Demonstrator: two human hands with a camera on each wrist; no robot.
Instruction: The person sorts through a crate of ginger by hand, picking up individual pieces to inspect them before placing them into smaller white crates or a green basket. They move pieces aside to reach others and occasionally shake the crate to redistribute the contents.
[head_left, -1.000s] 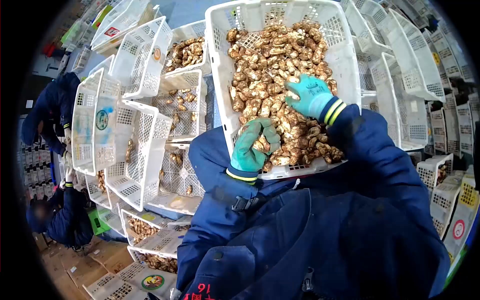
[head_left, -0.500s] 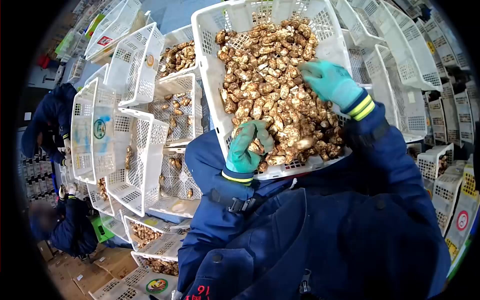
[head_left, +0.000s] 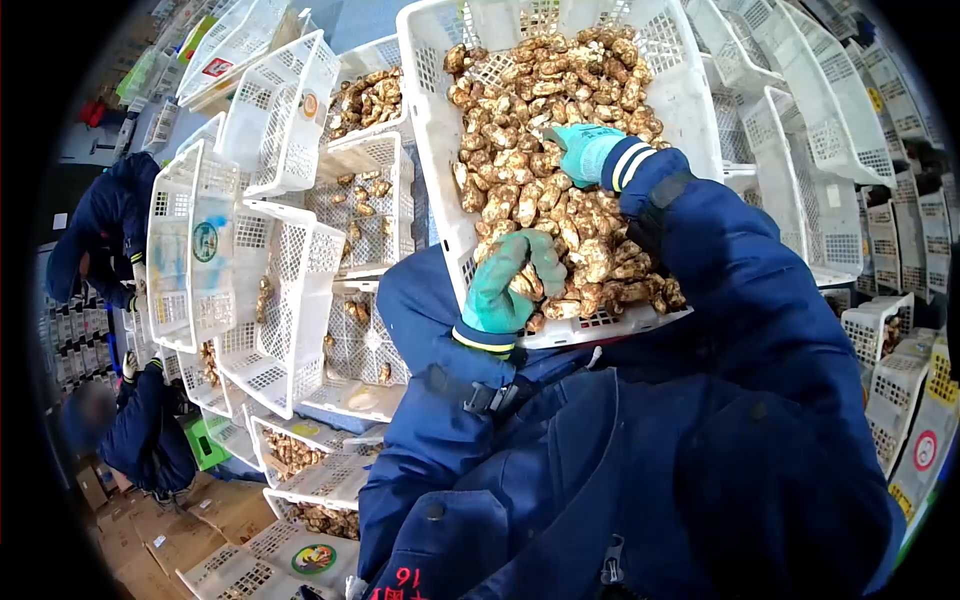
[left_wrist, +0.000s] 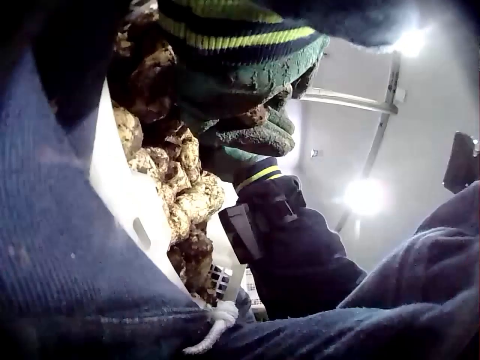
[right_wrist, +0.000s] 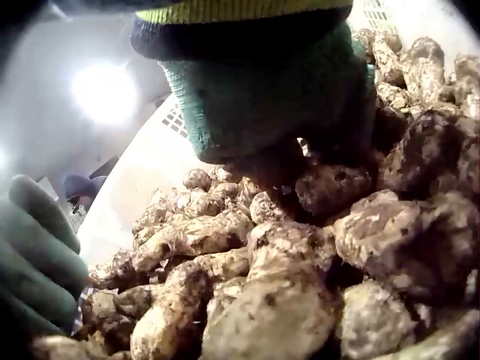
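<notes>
A white slotted plastic crate [head_left: 430, 110] tilts against the wearer's lap, heaped with stubby brown-and-white mushrooms [head_left: 520, 130]. My left hand [head_left: 508, 285], in a green glove, curls at the crate's near left corner. Its fingers hold a brown mushroom [left_wrist: 253, 117], partly hidden by the glove. My right hand [head_left: 590, 157], gloved the same, reaches down into the middle of the heap. In the right wrist view its fingers are in dark shadow among the mushrooms, so I cannot tell whether they grip one.
Several white crates stand to the left, among them a crate with a few mushrooms [head_left: 365, 205] and a fuller crate [head_left: 365, 105]. More stacked crates [head_left: 810, 180] line the right side. Two people in dark blue work at the far left, one person [head_left: 145, 430] lower down.
The right hand first swung right, away from the heap, then came back left and down into its middle. A blurred mushroom showed near the crate's front half a second ago. The left hand kept its hold.
</notes>
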